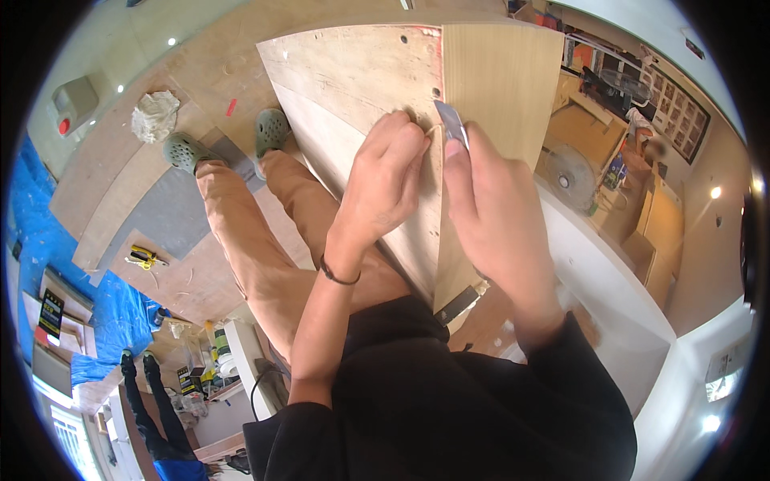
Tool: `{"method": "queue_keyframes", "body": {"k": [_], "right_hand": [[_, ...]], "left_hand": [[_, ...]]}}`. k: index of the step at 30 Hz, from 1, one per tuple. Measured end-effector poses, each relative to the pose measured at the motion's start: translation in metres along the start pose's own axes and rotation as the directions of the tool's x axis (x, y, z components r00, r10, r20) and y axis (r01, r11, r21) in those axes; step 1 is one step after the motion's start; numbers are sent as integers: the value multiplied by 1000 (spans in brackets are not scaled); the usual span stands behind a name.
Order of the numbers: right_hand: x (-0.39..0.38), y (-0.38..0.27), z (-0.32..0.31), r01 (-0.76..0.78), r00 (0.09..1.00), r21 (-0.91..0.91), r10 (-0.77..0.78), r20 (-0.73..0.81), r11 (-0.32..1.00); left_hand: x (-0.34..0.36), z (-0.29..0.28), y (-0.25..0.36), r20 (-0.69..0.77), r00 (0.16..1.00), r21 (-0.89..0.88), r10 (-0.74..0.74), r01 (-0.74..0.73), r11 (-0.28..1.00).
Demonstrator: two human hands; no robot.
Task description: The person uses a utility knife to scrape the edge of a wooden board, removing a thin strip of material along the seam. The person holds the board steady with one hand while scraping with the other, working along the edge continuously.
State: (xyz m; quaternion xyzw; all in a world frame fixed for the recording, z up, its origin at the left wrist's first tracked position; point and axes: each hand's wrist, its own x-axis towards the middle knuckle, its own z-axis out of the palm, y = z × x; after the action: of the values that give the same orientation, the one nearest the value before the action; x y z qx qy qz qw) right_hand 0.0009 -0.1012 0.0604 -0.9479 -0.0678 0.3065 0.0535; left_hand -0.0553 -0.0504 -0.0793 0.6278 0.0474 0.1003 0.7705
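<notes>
Wooden box (425,204), with two faces in view, standing before the seated worker and meeting the worker's lap at its lower end. Its left side is a bare plywood face (345,72) with dark holes along the edge; its right side is a smooth wood-grain face (501,80), and a reddish line (439,52) marks the upper part of the corner where they meet. Both hands are at this corner. The right hand (505,208) is closed around a flat grey blade (453,124), thumb laid along the metal, the tip pointing up the corner. The left hand (389,164) rests against the plywood, fingers curled and pressed together; a thin pale strip (435,128) shows beside its fingertips, though from where I stand I cannot tell whether they pinch it. A dark bracelet (338,276) circles the left wrist. The worker wears a black shirt (473,401), tan trousers (241,232) and green clogs (183,152). On the floor at left lie a crumpled white cloth (156,116), a yellow-and-black hand tool (144,257) and a blue sheet (116,317); near the wall is a pale jerrycan (76,100) with a red cap. Farther off, lower left, stands a second person in dark trousers (160,401). At right, beyond the box, is a round fan (571,170) among boards and clutter.
</notes>
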Motion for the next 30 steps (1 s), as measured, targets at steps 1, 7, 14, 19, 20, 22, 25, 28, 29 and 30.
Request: {"method": "queue_keyframes", "body": {"k": [1,7,14,19,20,22,25,28,29,30], "right_hand": [[-3,2,1,-15,1000,28,14,4,1000],[-12,4,-2,-49,999,31,49,21,998],[-14,9,2,-39,999,92,37,20,995],[-13,8,1,-63,997,79,59,53,995],[-13,7,1,-65,997,70,62,54,995],[-13,6,1,-56,998,62,54,40,997],[-12,5,-1,-65,996,57,62,61,996],[-9,2,-1,-24,999,-4,24,35,1000],[-8,1,-1,0,1000,-35,1,16,999],[-8,-1,-2,-25,999,-43,27,30,999]], "left_hand": [[1,-1,1,7,1000,2,-5,5,1000],[4,-5,2,32,999,2,-22,22,1000],[-1,-1,1,33,999,-24,-12,13,1000],[0,-3,1,38,999,-19,-8,9,1000],[0,-3,1,36,999,-21,-8,9,1000],[-1,-3,2,34,999,-19,-6,7,1000],[-1,-3,3,40,999,-9,-5,5,1000],[-5,-4,0,54,998,2,-16,16,1000],[-11,-3,-2,55,998,1,-23,23,1000],[-14,-2,-3,56,998,1,-30,30,1000]]}}
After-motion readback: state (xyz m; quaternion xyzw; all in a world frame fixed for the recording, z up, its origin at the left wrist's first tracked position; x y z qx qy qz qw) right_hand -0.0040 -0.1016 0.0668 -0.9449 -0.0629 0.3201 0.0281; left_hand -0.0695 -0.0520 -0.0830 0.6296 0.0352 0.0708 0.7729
